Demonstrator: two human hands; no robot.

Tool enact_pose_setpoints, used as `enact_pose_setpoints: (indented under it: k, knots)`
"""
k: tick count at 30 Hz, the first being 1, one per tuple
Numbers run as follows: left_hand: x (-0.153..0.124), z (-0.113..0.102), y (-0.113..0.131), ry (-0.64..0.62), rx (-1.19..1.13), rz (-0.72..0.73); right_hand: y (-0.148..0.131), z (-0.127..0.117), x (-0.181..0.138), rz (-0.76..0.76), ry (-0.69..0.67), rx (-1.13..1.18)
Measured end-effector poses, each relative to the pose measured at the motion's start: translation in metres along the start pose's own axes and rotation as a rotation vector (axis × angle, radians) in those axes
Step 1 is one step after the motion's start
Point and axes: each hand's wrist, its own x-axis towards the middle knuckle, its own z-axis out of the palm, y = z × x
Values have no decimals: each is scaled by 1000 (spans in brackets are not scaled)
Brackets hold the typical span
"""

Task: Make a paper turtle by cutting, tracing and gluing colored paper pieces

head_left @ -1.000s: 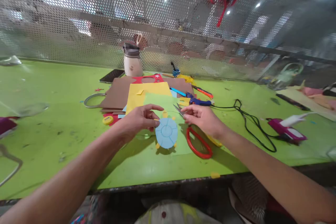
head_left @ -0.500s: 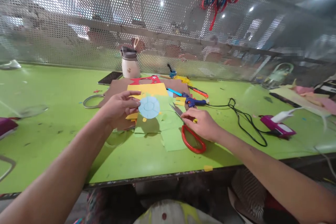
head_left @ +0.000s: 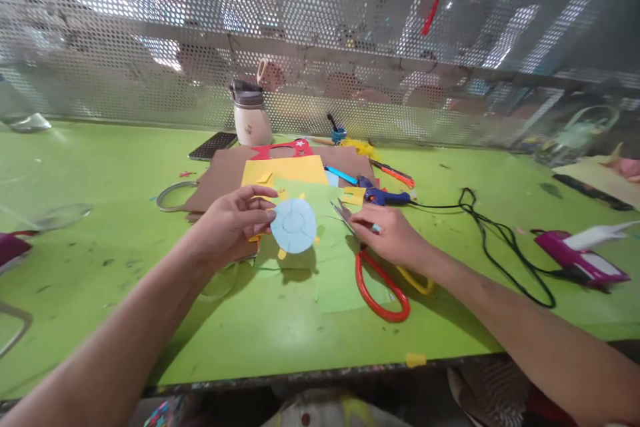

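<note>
My left hand (head_left: 227,225) pinches a light blue paper turtle (head_left: 294,225) with small yellow legs and holds it just above the green paper sheets (head_left: 330,260). My right hand (head_left: 393,235) rests on the table over the scissors (head_left: 380,277), which have one red and one yellow handle loop; its fingers are curled with a small light blue scrap between the fingertips. The scissor blades point toward the turtle. A yellow sheet (head_left: 285,171) and brown cardboard (head_left: 220,180) lie behind.
A blue glue gun (head_left: 387,197) with a black cord (head_left: 495,240) lies right of the papers. A beige bottle (head_left: 251,117), a phone (head_left: 214,145) and pens stand near the perforated metal wall. A magenta tool (head_left: 580,260) lies at right, a tape ring (head_left: 169,195) at left.
My left hand lifted the blue turtle off the green sheet and now holds it a little lower and to the right. My right hand came down onto the scissors.
</note>
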Motion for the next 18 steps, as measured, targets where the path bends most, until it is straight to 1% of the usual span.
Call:
enact_pose_setpoints:
  k: [2, 6, 12, 15, 17, 18]
  knots:
    - [-1, 4, -4, -40, 56, -14, 5, -1, -2, 34, 41, 6]
    - [-3, 13, -11, -45, 153, -55, 7, 1, -10, 83, 56, 35]
    - [-4, 24, -17, -154, 181, -66, -11, 6, -14, 84, 19, 89]
    - [-5, 26, -19, -170, 192, -66, -21, 4, -10, 61, -26, 118]
    - [-6, 27, -20, -176, 205, -67, -24, 3, -5, 88, -59, 137]
    - [-6, 28, -21, -183, 209, -69, -25, 3, -3, 132, -72, 162]
